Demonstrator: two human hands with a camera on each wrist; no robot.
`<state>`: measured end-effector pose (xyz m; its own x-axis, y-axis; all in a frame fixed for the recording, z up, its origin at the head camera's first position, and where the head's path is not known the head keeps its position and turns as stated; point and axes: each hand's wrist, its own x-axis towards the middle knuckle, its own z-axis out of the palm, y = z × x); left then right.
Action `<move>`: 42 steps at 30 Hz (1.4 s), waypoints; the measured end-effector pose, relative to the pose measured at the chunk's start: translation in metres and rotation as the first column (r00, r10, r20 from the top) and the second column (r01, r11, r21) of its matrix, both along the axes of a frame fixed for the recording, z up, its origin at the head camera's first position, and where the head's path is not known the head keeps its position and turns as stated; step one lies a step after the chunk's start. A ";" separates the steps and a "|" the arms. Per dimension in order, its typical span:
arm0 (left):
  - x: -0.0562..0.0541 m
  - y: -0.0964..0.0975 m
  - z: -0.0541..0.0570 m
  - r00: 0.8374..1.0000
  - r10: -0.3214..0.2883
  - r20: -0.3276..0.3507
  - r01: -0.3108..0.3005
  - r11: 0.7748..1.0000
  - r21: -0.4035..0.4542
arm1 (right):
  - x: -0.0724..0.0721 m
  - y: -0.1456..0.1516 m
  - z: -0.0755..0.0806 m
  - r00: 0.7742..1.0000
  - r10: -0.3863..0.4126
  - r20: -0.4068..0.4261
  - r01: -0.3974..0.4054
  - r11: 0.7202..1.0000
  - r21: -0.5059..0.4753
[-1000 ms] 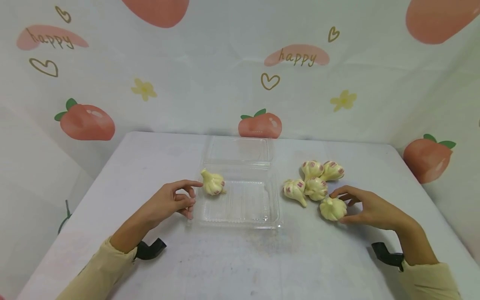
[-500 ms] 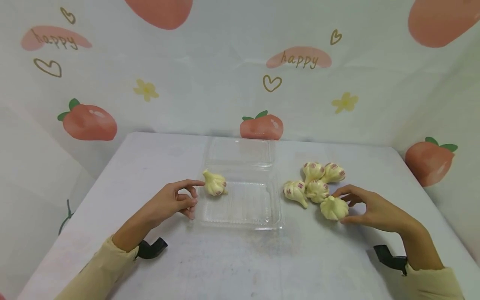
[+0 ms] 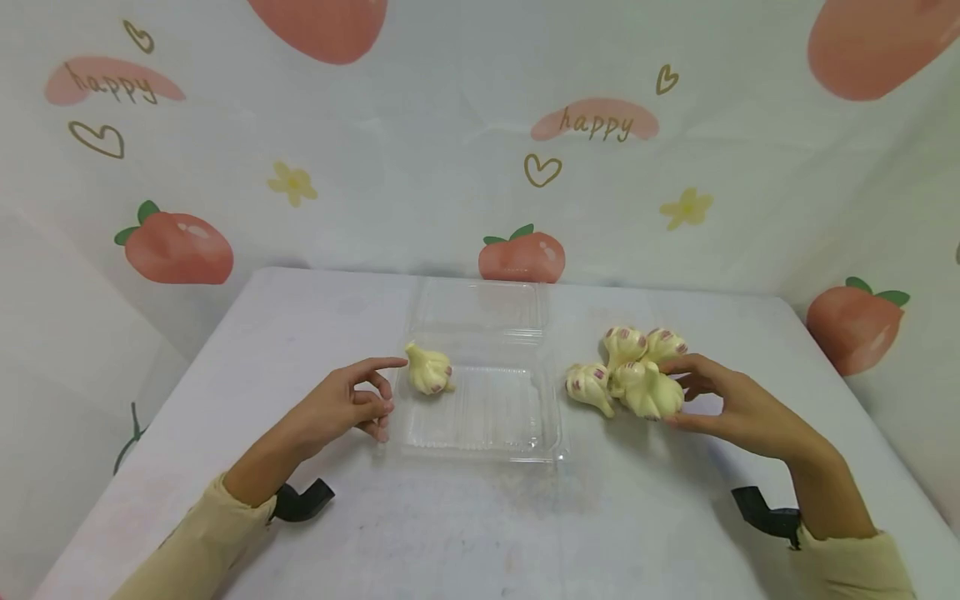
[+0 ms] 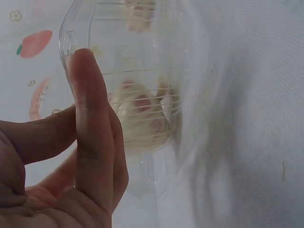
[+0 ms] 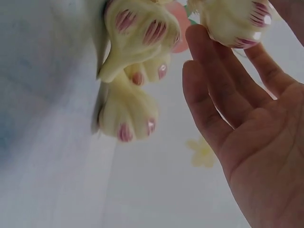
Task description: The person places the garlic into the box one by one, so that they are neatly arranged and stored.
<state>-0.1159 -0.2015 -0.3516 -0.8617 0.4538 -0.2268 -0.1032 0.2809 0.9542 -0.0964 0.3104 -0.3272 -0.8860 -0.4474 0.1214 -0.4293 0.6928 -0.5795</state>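
Pinched between thumb and fingertips of my right hand (image 3: 738, 408) is a cream garlic bulb (image 3: 662, 395), overlapping the loose group in the head view. The right wrist view shows purple streaks on this garlic bulb (image 5: 235, 21), which is partly cut off by the frame. My left hand (image 3: 337, 408) is at the left side of a clear plastic clamshell box (image 3: 491, 417), with the index finger stretched out to the rim. One garlic bulb (image 3: 430, 371) sits in the box's back left corner, and it shows through the ribbed wall in the left wrist view.
Right of the box, several garlic bulbs (image 3: 588, 386) lie grouped on the white table (image 3: 420, 533). The box lid (image 3: 480, 307) lies folded back toward the printed backdrop (image 3: 405, 150). Black curved pieces stick out at the left wrist (image 3: 303, 500) and right wrist (image 3: 765, 510).
My right hand has carried its garlic bulb a little up and left, over the nearest bulb of the group. The left hand keeps its place at the box.
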 end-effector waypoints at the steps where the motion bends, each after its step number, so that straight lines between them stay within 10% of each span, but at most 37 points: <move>1: 0.001 0.000 0.000 1.000 0.010 0.005 -0.010 1.000 0.001 | 0.000 -0.002 0.000 1.000 -0.002 -0.006 0.002 1.000 -0.005; 15: 0.002 0.004 0.000 0.994 0.096 0.058 -0.096 0.995 -0.007 | -0.006 -0.012 0.011 0.998 -0.051 -0.032 0.052 0.998 0.035; 33: 0.000 -0.009 0.006 0.996 -0.063 0.070 0.058 0.996 0.073 | -0.009 -0.020 0.012 0.987 -0.155 -0.035 0.154 0.988 -0.003; 42: 0.001 -0.007 0.007 0.996 -0.042 0.082 0.035 0.995 0.091 | -0.012 -0.026 0.016 0.986 -0.165 -0.028 0.165 0.986 -0.024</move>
<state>-0.1145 -0.2088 -0.3449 -0.8229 0.5081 -0.2542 -0.1744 0.1999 0.9642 -0.1088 0.2844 -0.3112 -0.9433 -0.2925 0.1569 -0.3276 0.7433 -0.5832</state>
